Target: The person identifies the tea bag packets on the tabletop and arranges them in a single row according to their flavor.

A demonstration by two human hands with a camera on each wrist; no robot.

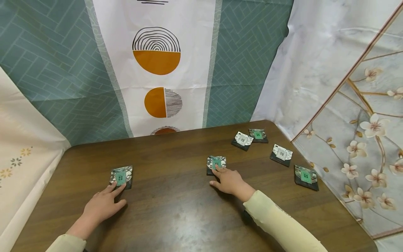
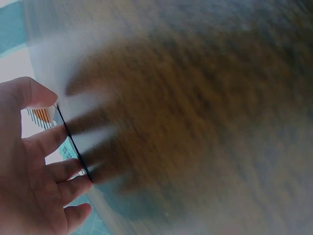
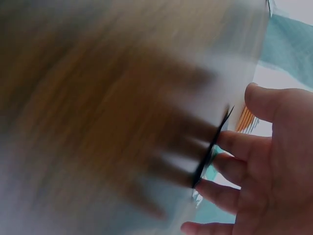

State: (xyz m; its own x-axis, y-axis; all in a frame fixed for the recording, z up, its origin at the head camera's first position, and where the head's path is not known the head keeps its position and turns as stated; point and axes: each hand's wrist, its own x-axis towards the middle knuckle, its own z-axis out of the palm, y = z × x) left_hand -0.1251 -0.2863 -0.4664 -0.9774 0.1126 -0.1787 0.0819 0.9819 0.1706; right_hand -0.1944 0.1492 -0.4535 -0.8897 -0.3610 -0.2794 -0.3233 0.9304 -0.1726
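Observation:
My left hand (image 1: 101, 206) rests at the front of a small flat packet (image 1: 124, 172) with a green label, at the table's left. Its fingertips touch the packet's lower part; the thumb stands out to the side. In the left wrist view this packet (image 2: 72, 141) shows edge-on as a dark line at the fingertips. Near the middle of the table, my right hand (image 1: 231, 181) lays its fingertips on a second green-labelled packet (image 1: 216, 161), covering its lower right. The right wrist view shows that packet's dark edge (image 3: 211, 149) against extended fingers, thumb apart.
Four sides are not all seen of the brown wooden table (image 1: 170, 206). At its right lie two white-labelled packets (image 1: 242, 140) and two green-labelled packets (image 1: 306, 176), spread apart. A patterned cloth (image 1: 195, 70) hangs behind, and a floral cloth (image 1: 355, 175) borders the right edge.

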